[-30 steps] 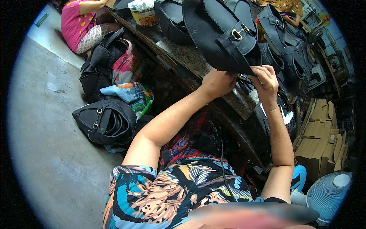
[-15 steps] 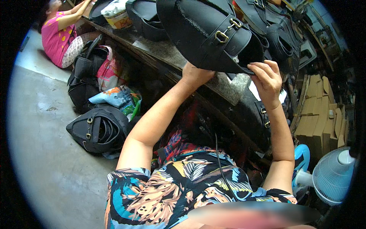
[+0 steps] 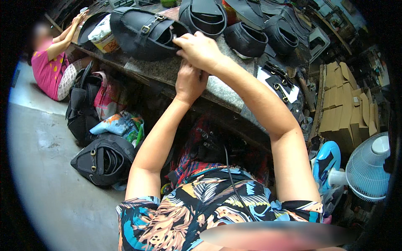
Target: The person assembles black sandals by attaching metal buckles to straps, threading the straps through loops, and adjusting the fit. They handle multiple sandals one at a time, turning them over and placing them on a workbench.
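A black leather shoe upper with a gold-coloured bit buckle across its strap is over the bench's near edge, its opening toward the right. My right hand pinches the rim of that opening with thumb and fingers. Just below it, my left hand is closed, knuckles up, close against the upper's lower edge. The right hand covers its fingertips, so what they grip is hidden.
More black shoe uppers stand along the workbench. A white tub sits left of them. Buckled straps lie on the right. Cardboard and a fan flank the bench. Another person sits at far left.
The shoe upper has moved left and farther away, down toward the bench. My right hand has crossed leftward over to my left hand. More uppers on the bench are now visible.
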Demonstrator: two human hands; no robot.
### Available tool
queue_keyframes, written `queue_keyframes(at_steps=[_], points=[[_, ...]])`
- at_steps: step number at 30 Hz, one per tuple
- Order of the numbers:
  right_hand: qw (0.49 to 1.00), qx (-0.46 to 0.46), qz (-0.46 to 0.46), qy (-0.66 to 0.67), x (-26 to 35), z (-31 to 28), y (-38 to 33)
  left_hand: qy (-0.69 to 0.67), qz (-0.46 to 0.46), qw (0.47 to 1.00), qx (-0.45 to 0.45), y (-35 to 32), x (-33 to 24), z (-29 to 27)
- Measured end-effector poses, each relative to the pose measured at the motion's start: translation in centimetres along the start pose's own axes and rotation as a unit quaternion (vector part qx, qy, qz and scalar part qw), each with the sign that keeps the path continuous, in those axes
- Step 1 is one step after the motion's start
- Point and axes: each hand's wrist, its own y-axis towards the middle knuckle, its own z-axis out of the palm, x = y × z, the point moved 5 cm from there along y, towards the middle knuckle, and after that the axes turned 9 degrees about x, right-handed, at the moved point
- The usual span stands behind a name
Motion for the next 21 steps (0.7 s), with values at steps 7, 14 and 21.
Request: queue_keyframes(at_steps=[7, 14, 21], points=[[0.979, -0.189, -0.072, 0.030, -3.2, -4.1, -3.4, -0.011, -0.010, 1.000, -0.005, 0.3, -0.6, -0.4], [0.981, -0.164, 0.055, -0.085, -9.4, -5.3, -1.7, 0.009, -0.017, 1.000, -0.024, 0.5, -0.8, -0.7], [0.953, -0.145, 0.100, -0.248, -12.7, -2.6, -6.1, 0.020, -0.029, 0.999, -0.013, 0.6, -0.9, -0.5]])
